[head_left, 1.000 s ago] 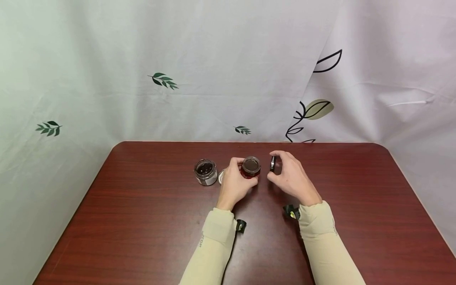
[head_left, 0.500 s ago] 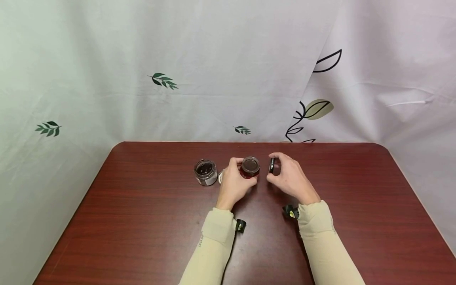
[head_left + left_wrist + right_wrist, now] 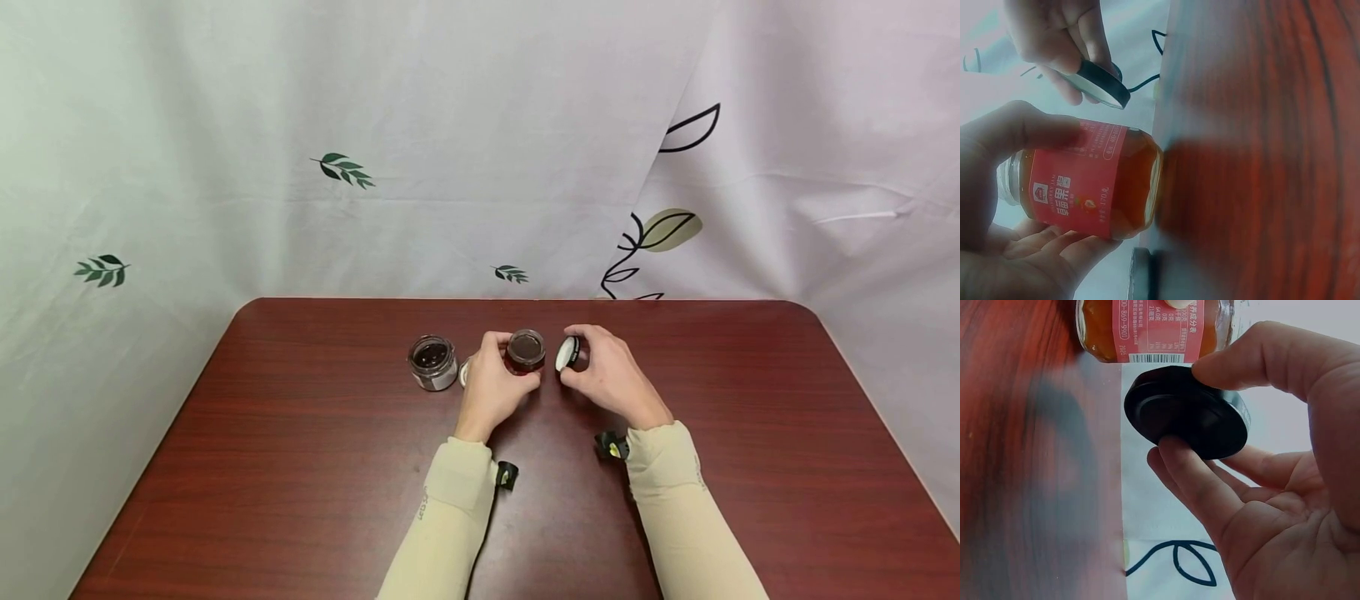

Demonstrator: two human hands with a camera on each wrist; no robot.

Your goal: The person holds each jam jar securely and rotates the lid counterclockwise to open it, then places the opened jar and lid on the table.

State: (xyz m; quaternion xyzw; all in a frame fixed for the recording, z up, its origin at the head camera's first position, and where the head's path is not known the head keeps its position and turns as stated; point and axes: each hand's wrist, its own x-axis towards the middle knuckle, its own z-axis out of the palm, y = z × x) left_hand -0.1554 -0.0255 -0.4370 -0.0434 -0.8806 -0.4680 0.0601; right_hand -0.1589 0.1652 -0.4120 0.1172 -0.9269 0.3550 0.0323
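Observation:
My left hand (image 3: 495,383) grips a glass jam jar (image 3: 1091,181) with a red label and amber-red contents; it stands upright and its top is uncovered. Fingers and thumb wrap its sides. Just right of the jar, my right hand (image 3: 615,375) pinches a black lid (image 3: 1185,412) by its edge between thumb and fingers. The lid is tilted, its white inner face (image 3: 567,354) turned toward the jar in the head view. Lid and jar are a small gap apart. In the right wrist view the lid's black outer face shows.
A second open jar (image 3: 433,364) with dark contents and a pale label stands left of my left hand. Between them a white round edge (image 3: 464,372), perhaps another lid, is mostly hidden by that hand. The brown table (image 3: 300,467) ends at a patterned white cloth (image 3: 450,125).
My right hand has tilted the lid from edge-on so its white inside now shows, and moved slightly toward the jar. My left hand and the jar have barely shifted.

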